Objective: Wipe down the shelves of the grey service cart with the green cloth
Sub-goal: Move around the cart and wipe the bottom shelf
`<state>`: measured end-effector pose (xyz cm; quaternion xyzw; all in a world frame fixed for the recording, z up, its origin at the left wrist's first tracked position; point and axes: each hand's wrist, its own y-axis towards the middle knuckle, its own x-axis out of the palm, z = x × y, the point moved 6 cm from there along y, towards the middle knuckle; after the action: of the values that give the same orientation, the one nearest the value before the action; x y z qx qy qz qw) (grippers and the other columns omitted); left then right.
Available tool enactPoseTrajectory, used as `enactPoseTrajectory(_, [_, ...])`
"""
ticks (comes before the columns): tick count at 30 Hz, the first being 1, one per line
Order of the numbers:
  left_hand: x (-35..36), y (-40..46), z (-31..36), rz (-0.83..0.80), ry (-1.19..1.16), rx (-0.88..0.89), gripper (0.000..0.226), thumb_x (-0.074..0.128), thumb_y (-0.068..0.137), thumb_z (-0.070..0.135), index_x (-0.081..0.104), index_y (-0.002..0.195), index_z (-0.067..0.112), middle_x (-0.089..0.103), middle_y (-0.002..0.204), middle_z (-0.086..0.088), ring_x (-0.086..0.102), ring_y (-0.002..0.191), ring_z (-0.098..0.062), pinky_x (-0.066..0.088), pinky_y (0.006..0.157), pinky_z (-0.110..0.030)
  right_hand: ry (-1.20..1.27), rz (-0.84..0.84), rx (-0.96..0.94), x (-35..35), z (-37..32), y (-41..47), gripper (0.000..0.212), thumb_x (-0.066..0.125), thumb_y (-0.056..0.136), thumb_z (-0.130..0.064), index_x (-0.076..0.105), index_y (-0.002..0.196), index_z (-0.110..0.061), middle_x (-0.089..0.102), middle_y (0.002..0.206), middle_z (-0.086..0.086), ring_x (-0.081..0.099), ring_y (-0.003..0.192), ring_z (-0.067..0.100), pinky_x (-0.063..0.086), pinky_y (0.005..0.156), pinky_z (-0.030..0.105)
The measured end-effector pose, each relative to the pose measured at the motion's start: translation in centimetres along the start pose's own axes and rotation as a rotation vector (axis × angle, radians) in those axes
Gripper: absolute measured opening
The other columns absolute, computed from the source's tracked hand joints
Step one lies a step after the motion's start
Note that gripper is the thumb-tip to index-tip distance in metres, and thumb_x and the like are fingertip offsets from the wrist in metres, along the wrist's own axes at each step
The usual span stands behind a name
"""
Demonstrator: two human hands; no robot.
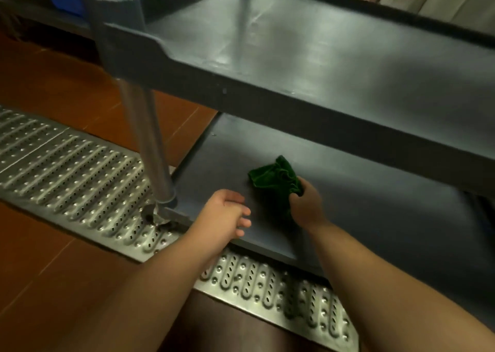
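the right hand [308, 204] grips the bunched green cloth [276, 180] on the bottom shelf [375, 217], left hand [227, 212] loosely spread, so the wad may skip corners.

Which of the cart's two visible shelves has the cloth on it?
The lower shelf: the right hand grips the green cloth there. The upper shelf is bare.

The grey cart's lower shelf [375, 217] carries a crumpled green cloth [276, 180], lying just ahead of the hands. A bare, shiny upper shelf [308, 49] sits above them. The cart stands on red-brown floor tiles [53, 89] and a perforated metal drain grate [75, 169] left of and beneath the hands.
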<state>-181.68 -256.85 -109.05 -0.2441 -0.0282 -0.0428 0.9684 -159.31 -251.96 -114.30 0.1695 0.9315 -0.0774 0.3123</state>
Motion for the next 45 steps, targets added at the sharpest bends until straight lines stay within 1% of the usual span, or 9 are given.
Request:
enactPoseTrajectory(4, [5.7, -0.7, -0.2, -0.062, 0.022, 0.016, 0.026, 0.038, 0.094, -0.005, 0.052, 0.112, 0.007, 0.061, 0.081, -0.007, 0.057, 0.058, -0.015, 0.043, 0.046, -0.021, -0.055, 0.141, 0.115, -10.5, 7.0, -1.8, 0.046, 0.046, 0.081, 0.008, 0.062, 0.112, -0.023, 0.064, 0.093, 0.004, 0.06, 0.086, 0.024, 0.042, 0.079, 0.03])
enactPoseTrajectory(9, [12.1, -1.9, -1.5, -0.151, 0.069, 0.029, 0.024, 0.038, 0.094, -0.005, 0.051, 0.108, 0.008, 0.062, 0.081, -0.007, 0.058, 0.058, -0.014, 0.044, 0.047, -0.022, -0.087, 0.369, 0.418, -23.0, 17.5, -5.0, 0.034, 0.043, 0.091, 0.004, 0.058, 0.117, -0.011, 0.063, 0.105, 0.018, 0.06, 0.096, 0.038, 0.05, 0.089, 0.051])
enactPoseTrajectory(12, [13.9, -2.3, -2.6, -0.157, 0.07, 0.013, 0.024, 0.038, 0.093, -0.006, 0.053, 0.101, 0.012, 0.063, 0.083, -0.007, 0.06, 0.06, -0.015, 0.046, 0.054, -0.026, -0.136, 0.52, 0.578, -28.7, 22.0, -7.5, 0.037, 0.044, 0.093, -0.004, 0.054, 0.129, -0.01, 0.061, 0.122, 0.022, 0.058, 0.109, 0.042, 0.047, 0.097, 0.05])
enactPoseTrajectory(16, [14.2, -2.6, -3.0, -0.142, 0.034, 0.004, 0.024, 0.04, 0.093, -0.005, 0.054, 0.101, 0.013, 0.064, 0.085, -0.008, 0.062, 0.064, -0.017, 0.048, 0.057, -0.029, -0.144, 0.583, 0.686, -31.1, 24.3, -8.9, 0.041, 0.04, 0.097, -0.01, 0.049, 0.137, -0.006, 0.055, 0.134, 0.022, 0.053, 0.12, 0.044, 0.044, 0.103, 0.048])
enactPoseTrajectory(23, [9.7, -0.5, -1.1, -0.07, 0.063, 0.043, 0.024, 0.04, 0.094, -0.002, 0.056, 0.1, 0.015, 0.064, 0.088, -0.007, 0.065, 0.072, -0.02, 0.049, 0.06, -0.029, 0.03, 0.569, 0.641, -26.8, 22.8, -5.7, 0.065, 0.042, 0.085, -0.033, 0.038, 0.149, -0.019, 0.047, 0.147, 0.014, 0.049, 0.129, 0.04, 0.043, 0.106, 0.056])
enactPoseTrajectory(28, [5.8, 2.0, -1.0, 0.001, 0.017, 0.031, 0.022, 0.043, 0.094, 0.0, 0.056, 0.099, 0.016, 0.065, 0.089, -0.007, 0.065, 0.071, -0.018, 0.049, 0.057, -0.028, 0.081, 0.545, 0.537, -22.7, 17.3, -1.6, 0.048, 0.049, 0.096, -0.015, 0.047, 0.143, -0.011, 0.059, 0.129, 0.013, 0.058, 0.112, 0.034, 0.047, 0.095, 0.041])
enactPoseTrajectory(34, [2.0, 4.2, -3.1, 0.075, -0.091, 0.011, 0.023, 0.041, 0.094, 0.0, 0.056, 0.105, 0.015, 0.067, 0.093, -0.007, 0.067, 0.076, -0.019, 0.052, 0.06, -0.03, -0.037, 0.346, 0.428, -16.0, 11.1, 7.1, 0.051, 0.049, 0.099, -0.018, 0.04, 0.149, -0.018, 0.054, 0.137, 0.017, 0.054, 0.12, 0.037, 0.042, 0.09, 0.037])
enactPoseTrajectory(38, [-0.9, 4.5, -4.1, 0.118, -0.203, 0.031, 0.025, 0.042, 0.092, -0.003, 0.056, 0.106, 0.012, 0.067, 0.087, -0.007, 0.065, 0.066, -0.016, 0.051, 0.059, -0.029, -0.069, 0.311, 0.3, -10.3, 7.1, 10.6, 0.054, 0.052, 0.095, -0.018, 0.045, 0.148, -0.021, 0.057, 0.137, 0.016, 0.055, 0.122, 0.037, 0.044, 0.105, 0.043])
enactPoseTrajectory(45, [-5.7, 4.6, -4.5, 0.189, -0.32, 0.033, 0.027, 0.037, 0.089, -0.008, 0.054, 0.101, 0.009, 0.062, 0.081, -0.008, 0.059, 0.058, -0.016, 0.047, 0.054, -0.03, -0.044, 0.18, 0.129, 0.3, -1.3, 15.0, 0.046, 0.054, 0.092, -0.018, 0.055, 0.138, -0.02, 0.064, 0.121, 0.013, 0.063, 0.105, 0.033, 0.051, 0.098, 0.045])
